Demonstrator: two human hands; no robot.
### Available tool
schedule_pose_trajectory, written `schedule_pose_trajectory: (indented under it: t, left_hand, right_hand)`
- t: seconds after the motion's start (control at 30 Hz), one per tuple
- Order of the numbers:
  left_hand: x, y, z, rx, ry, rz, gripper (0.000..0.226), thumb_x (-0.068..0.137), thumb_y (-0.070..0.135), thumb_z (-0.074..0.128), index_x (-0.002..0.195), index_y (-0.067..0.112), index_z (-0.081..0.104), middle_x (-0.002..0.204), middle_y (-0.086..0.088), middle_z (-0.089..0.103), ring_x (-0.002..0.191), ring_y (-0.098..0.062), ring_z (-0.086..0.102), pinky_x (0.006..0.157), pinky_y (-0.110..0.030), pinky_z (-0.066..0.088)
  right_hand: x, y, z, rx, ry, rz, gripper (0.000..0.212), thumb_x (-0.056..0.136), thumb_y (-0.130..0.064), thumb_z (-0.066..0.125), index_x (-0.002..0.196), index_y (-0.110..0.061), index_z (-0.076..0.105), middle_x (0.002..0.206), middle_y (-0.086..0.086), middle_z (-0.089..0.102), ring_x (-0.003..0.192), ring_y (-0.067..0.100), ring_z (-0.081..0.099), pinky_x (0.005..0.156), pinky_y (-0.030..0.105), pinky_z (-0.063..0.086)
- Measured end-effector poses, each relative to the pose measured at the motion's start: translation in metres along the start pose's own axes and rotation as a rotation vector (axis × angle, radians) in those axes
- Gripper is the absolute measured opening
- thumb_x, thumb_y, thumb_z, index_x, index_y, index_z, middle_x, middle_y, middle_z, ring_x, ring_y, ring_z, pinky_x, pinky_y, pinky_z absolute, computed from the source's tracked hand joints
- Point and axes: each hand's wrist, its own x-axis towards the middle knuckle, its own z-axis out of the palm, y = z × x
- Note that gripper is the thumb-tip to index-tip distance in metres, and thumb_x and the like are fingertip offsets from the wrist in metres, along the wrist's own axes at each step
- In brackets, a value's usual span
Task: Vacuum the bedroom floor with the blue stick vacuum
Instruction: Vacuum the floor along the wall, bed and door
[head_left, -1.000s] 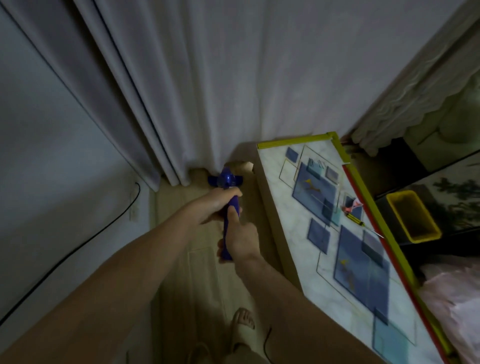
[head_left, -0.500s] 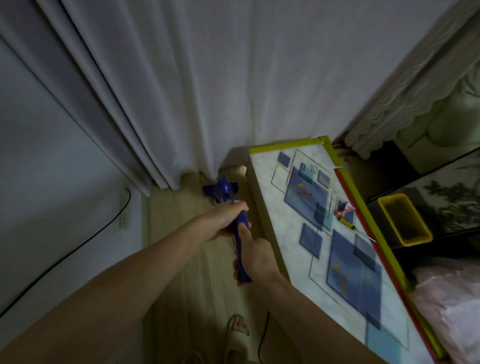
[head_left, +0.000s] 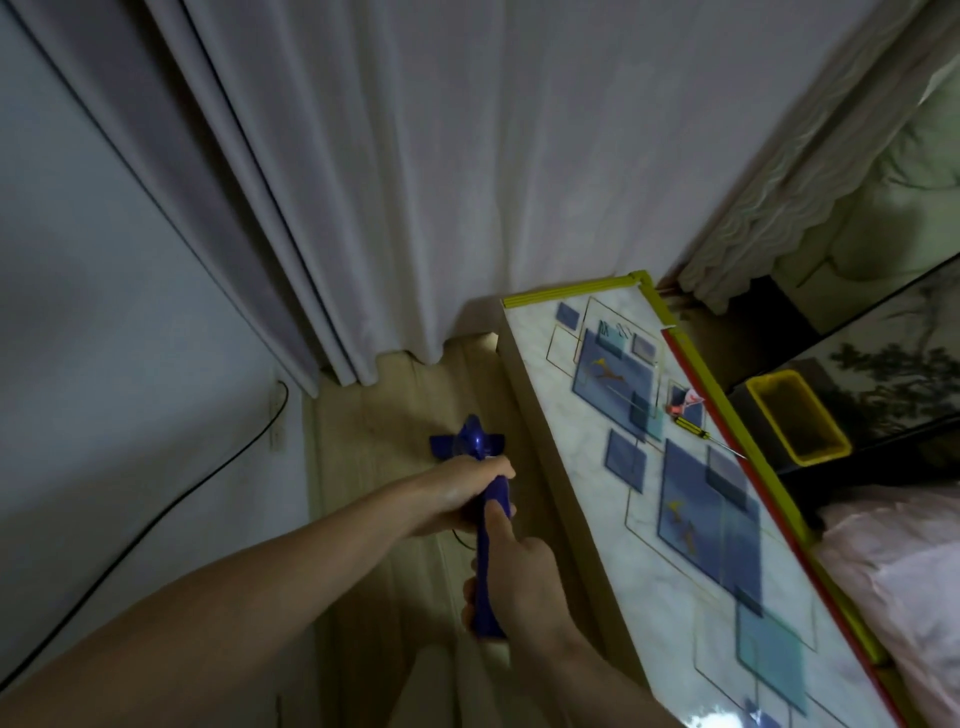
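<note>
The blue stick vacuum (head_left: 474, 442) stands on a narrow strip of wooden floor (head_left: 374, 431) between the wall and a table. Its blue head sits just short of the curtain's hem. My left hand (head_left: 462, 493) grips the upper part of the blue stick. Lower down, my right hand (head_left: 519, 587) holds the handle end, thumb laid along the stick. Most of the stick is hidden behind both hands.
A white curtain (head_left: 415, 182) hangs ahead. The grey wall (head_left: 104, 338) on the left carries a black cable (head_left: 171, 499). A patterned table (head_left: 675, 519) with a yellow edge stands right, a screwdriver (head_left: 698, 431) on it. A yellow bin (head_left: 795, 421) and pink bedding (head_left: 904, 571) lie beyond.
The vacuum head has come back from the curtain's hem toward me, and both hands have drawn back with it. My grip on the stick is the same.
</note>
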Motion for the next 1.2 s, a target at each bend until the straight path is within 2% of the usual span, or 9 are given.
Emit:
schedule_pose_trajectory:
  t: [0.17,0.43,0.57,0.67,0.83,0.93,1.0,1.1,1.2]
  left_hand:
    - [0.018,0.001,-0.022,-0.002,0.059,0.031,0.038,0.091,0.03,0.057,0.12,0.007,0.052,0.088,-0.01,0.065,0.067,-0.015,0.066,0.058,-0.028,0.052]
    - [0.089,0.042,-0.014,0.025,0.127,0.089,0.025,0.091,0.028,0.053,0.108,0.009,0.056,0.083,-0.009,0.067,0.069,-0.017,0.065,0.063,-0.03,0.052]
    - [0.124,0.068,-0.007,0.03,0.162,0.114,0.026,0.093,0.027,0.052,0.107,0.005,0.057,0.079,-0.008,0.067,0.064,-0.015,0.065,0.053,-0.024,0.05]
    - [0.134,0.08,-0.004,0.032,0.164,0.127,0.023,0.094,0.027,0.051,0.104,0.006,0.057,0.078,-0.008,0.067,0.068,-0.018,0.064,0.062,-0.028,0.051]
    - [0.12,0.075,0.012,0.068,0.107,0.119,0.023,0.096,0.024,0.049,0.113,0.009,0.051,0.083,-0.008,0.067,0.071,-0.018,0.065,0.068,-0.03,0.055]
    - [0.094,0.061,0.03,0.126,0.051,0.101,0.014,0.096,0.024,0.048,0.095,0.012,0.055,0.086,-0.009,0.067,0.079,-0.022,0.064,0.083,-0.035,0.053]
    - [0.072,0.048,0.043,0.156,0.012,0.076,0.016,0.096,0.024,0.048,0.087,0.013,0.057,0.083,-0.008,0.066,0.077,-0.021,0.063,0.08,-0.033,0.053]
    - [0.038,0.032,0.052,0.148,-0.036,0.03,0.015,0.095,0.021,0.049,0.086,0.011,0.056,0.08,-0.008,0.065,0.071,-0.018,0.062,0.075,-0.028,0.053]
    - [0.017,0.02,0.054,0.11,-0.059,-0.013,0.014,0.094,0.018,0.049,0.086,0.009,0.056,0.078,-0.008,0.065,0.075,-0.02,0.062,0.087,-0.034,0.052]
  right_hand:
    - [0.017,0.004,0.023,0.098,0.031,-0.072,0.043,0.101,-0.041,0.042,0.075,-0.009,0.053,0.057,0.004,0.054,0.047,0.014,0.051,0.053,0.029,0.046]
    - [0.092,-0.021,-0.001,0.002,0.104,-0.128,0.045,0.101,-0.047,0.039,0.082,-0.009,0.054,0.063,0.008,0.057,0.042,0.014,0.05,0.045,0.028,0.046]
    - [0.135,-0.038,-0.021,-0.051,0.15,-0.155,0.048,0.1,-0.05,0.039,0.093,-0.005,0.055,0.065,0.01,0.058,0.04,0.014,0.051,0.039,0.023,0.043]
    - [0.148,-0.046,-0.03,-0.077,0.162,-0.164,0.054,0.1,-0.051,0.039,0.098,0.0,0.055,0.065,0.01,0.057,0.038,0.013,0.05,0.037,0.022,0.042]
    - [0.127,-0.039,-0.044,-0.096,0.173,-0.158,0.046,0.1,-0.046,0.04,0.088,-0.004,0.054,0.059,0.003,0.051,0.027,0.002,0.041,0.032,0.015,0.034]
    - [0.096,-0.022,-0.052,-0.061,0.185,-0.106,0.046,0.1,-0.044,0.041,0.082,-0.005,0.056,0.054,0.003,0.053,0.032,0.007,0.045,0.034,0.016,0.036]
    - [0.072,-0.01,-0.053,-0.032,0.203,-0.067,0.048,0.1,-0.044,0.041,0.077,-0.005,0.057,0.05,0.002,0.052,0.034,0.01,0.045,0.034,0.017,0.036]
    - [0.041,0.009,-0.048,-0.027,0.189,-0.016,0.049,0.1,-0.046,0.04,0.078,-0.006,0.057,0.053,0.003,0.051,0.036,0.009,0.045,0.035,0.017,0.035]
    - [0.023,0.019,-0.051,-0.008,0.13,0.018,0.047,0.1,-0.047,0.041,0.089,-0.005,0.057,0.061,0.004,0.052,0.039,0.009,0.045,0.035,0.015,0.035]
